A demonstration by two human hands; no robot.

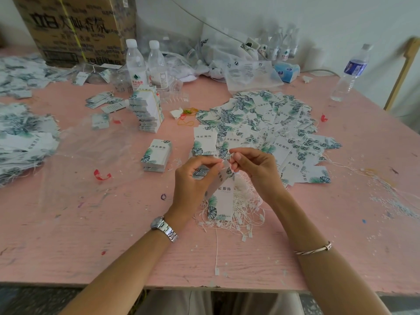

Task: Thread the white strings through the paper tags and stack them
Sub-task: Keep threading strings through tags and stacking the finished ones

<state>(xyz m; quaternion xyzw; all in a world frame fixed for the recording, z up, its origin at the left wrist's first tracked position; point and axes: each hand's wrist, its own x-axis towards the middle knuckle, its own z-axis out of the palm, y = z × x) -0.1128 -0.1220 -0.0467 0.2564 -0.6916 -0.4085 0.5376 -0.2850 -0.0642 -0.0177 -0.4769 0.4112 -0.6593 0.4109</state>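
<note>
Above the string heap, near table centre: paper tag (222, 198) is held in the air between both hands; white strings (244, 209) lie in a loose heap on the table (102, 246) just under it
Left hand grip: left hand (193, 176) pinches the tag's top corner with thumb and forefinger, from the 9 o'clock side
Right hand grip: right hand (256, 169) comes from 3 o'clock, fingertips pressed together at the tag's top; they seem to pinch one thin string end, though it is very small to see
Tag direction: long axis runs about 12 to 6 o'clock; top end at 12, leafy end hangs toward 6; printed face toward the camera; the hole is hidden by the fingers
Risk, missed hole: the string end is soft; if the hanging tag swings, the end may bend aside
Risk, tangle: one string pulled from the heap may drag its neighbours up
Risk, mixing: loose tags (261, 123) lie near at 1 o'clock; a finished tag dropped there would not be stacked; neat stack (155, 156) at 10 o'clock looks safer
</note>
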